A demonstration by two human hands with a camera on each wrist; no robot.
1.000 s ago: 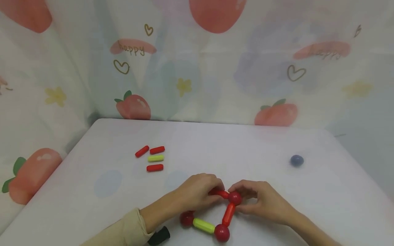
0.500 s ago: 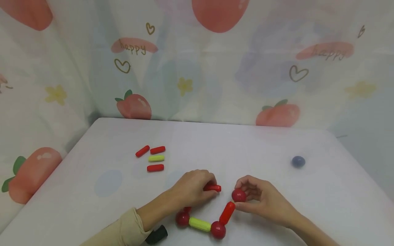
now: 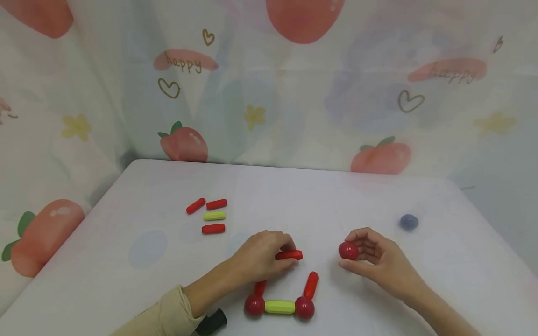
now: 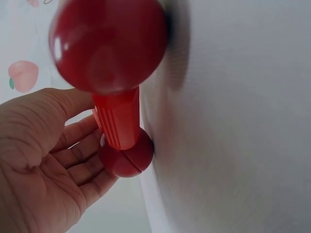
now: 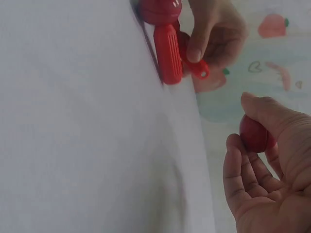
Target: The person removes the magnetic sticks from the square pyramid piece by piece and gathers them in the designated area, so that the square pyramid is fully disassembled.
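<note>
In the head view my left hand [image 3: 265, 254] pinches a red ridged rod [image 3: 290, 255] whose free end points right. Beyond the near red ball in the left wrist view, another red ball [image 4: 125, 160] lies by my left fingers; the head view hides it under the hand. My right hand [image 3: 384, 263] holds a loose red ball [image 3: 349, 250] between thumb and fingers, off to the right. Between the hands and nearer me lies a joined frame: a yellow-green rod [image 3: 279, 307] links a left red ball [image 3: 254, 305] and a right red ball [image 3: 304, 308]. A red rod [image 3: 311, 284] sticks up from the right one.
Loose red rods lie around a yellow-green rod [image 3: 214, 215] at the back left of the white table [image 3: 294, 205]. A blue ball [image 3: 409, 222] sits at the far right. Beside my left sleeve is a dark cylindrical object [image 3: 211, 322]. A printed cloth [image 3: 290, 116] hangs behind.
The red ball in my right hand has come off both red rods and moved right and away. My left hand keeps its rod. The joined frame has turned slightly on the table.
</note>
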